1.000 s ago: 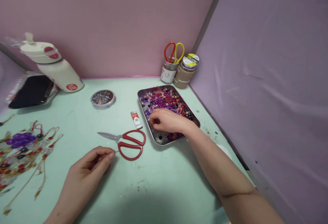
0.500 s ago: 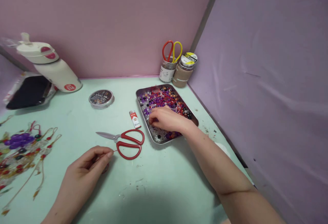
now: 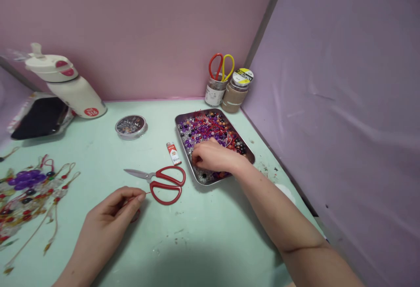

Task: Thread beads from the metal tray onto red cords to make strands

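My left hand (image 3: pixel 116 212) pinches a thin red cord (image 3: pixel 148 193) between thumb and forefinger, its tip poking out towards the red-handled scissors (image 3: pixel 167 185). Those scissors lie on the table, blades pointing left. Over on the right, my right hand (image 3: pixel 211 155) dips into a metal tray (image 3: pixel 215 183) of loose beads (image 3: pixel 197 134) in purple, clear, black, red and orange. Its fingers curl down among the clear beads, and their tips are hidden, so I cannot make out what they grip. Red threads lie over the beads at the tray's far side.
A lighter (image 3: pixel 173 153) lies between scissors and tray. Behind are a round flat case (image 3: pixel 131 126), a white bottle (image 3: pixel 78 92) and a dark flat object (image 3: pixel 39 118). Beaded strings (image 3: pixel 28 195) cover the left. A cup (image 3: pixel 215 94) with scissors and a jar (image 3: pixel 233 96) stand at the back.
The whole view has shifted very slightly. Both hands keep nearly the same place, the left on the cord and the right in the bead tray.
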### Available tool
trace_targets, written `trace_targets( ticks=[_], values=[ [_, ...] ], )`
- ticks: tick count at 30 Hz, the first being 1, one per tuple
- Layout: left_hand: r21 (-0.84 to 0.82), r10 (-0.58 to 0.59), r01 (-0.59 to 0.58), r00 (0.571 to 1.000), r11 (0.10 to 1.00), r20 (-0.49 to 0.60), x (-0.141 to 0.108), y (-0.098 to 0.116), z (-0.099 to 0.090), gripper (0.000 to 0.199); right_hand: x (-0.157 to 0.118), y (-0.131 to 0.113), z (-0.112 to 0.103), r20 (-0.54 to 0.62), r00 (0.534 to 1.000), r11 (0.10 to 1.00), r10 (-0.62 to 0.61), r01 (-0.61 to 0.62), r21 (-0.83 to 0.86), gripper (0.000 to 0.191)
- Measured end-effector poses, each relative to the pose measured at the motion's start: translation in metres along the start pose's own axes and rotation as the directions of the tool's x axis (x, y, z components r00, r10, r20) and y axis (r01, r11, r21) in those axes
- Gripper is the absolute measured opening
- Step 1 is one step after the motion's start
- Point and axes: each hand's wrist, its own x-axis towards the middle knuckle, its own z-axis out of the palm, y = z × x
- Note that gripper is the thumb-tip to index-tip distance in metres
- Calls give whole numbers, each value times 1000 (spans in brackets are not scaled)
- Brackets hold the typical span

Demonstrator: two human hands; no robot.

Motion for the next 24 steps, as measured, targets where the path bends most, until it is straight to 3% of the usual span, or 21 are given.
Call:
trace_targets(
  ticks=[8, 12, 19, 24],
  values=[
    [-6, 15, -15, 1000, 1000, 14, 1, -3, -1, 30, 0, -12, 0, -3, 999, 989, 45, -45, -144, 14],
    [-24, 26, -26, 1000, 999, 10, 1, -4, -1, 30, -2, -11, -2, -41, 998, 989, 46, -51, -138, 8],
    [-94, -25, 25, 1000, 995, 4, -1, 2, -2, 34, -13, 0, -12, -233, 971, 998, 60, -64, -10, 11],
    [-135, -15, 13, 1000, 991, -13, -2, 10, -1, 31, -13, -10, -15, -409, 912, 994, 23, 21, 105, 15]
  ],
)
